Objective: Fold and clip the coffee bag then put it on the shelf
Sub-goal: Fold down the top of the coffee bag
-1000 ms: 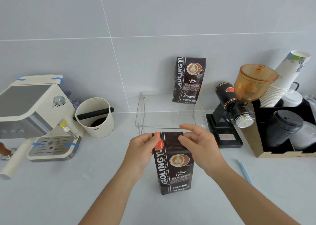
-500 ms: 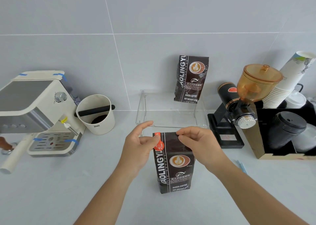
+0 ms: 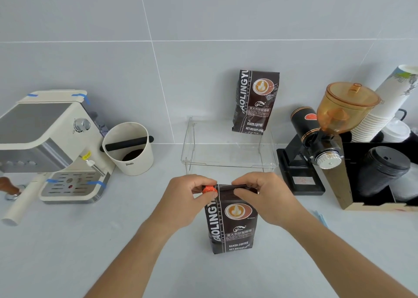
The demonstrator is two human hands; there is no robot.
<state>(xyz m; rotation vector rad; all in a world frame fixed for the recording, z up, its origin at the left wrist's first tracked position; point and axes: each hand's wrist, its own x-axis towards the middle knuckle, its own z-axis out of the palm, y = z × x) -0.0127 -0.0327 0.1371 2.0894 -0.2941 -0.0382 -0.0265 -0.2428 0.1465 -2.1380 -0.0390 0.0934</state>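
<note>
A dark brown coffee bag (image 3: pixel 230 225) stands upright on the grey counter in front of me. Its top edge is bent over towards me. My left hand (image 3: pixel 187 198) pinches the top left corner, where an orange round sticker (image 3: pixel 209 189) shows between thumb and fingers. At the top right corner my right hand (image 3: pixel 264 198) pinches the folded edge. Behind the bag stands a clear acrylic shelf (image 3: pixel 228 164), and on it a second identical coffee bag (image 3: pixel 255 103) leans against the wall. A light blue clip (image 3: pixel 320 216) lies flat on the counter, partly hidden by my right forearm.
A cream espresso machine (image 3: pixel 45 139) and a white knock box (image 3: pixel 129 148) stand at the left. At the right are a black grinder with an amber hopper (image 3: pixel 328 128), stacked paper cups (image 3: pixel 384 107) and a black organizer holding lids (image 3: pixel 384 171).
Both hands have curled and bent the bag's top edge over towards me; the top was flat and upright before. The bag has stayed in place.
</note>
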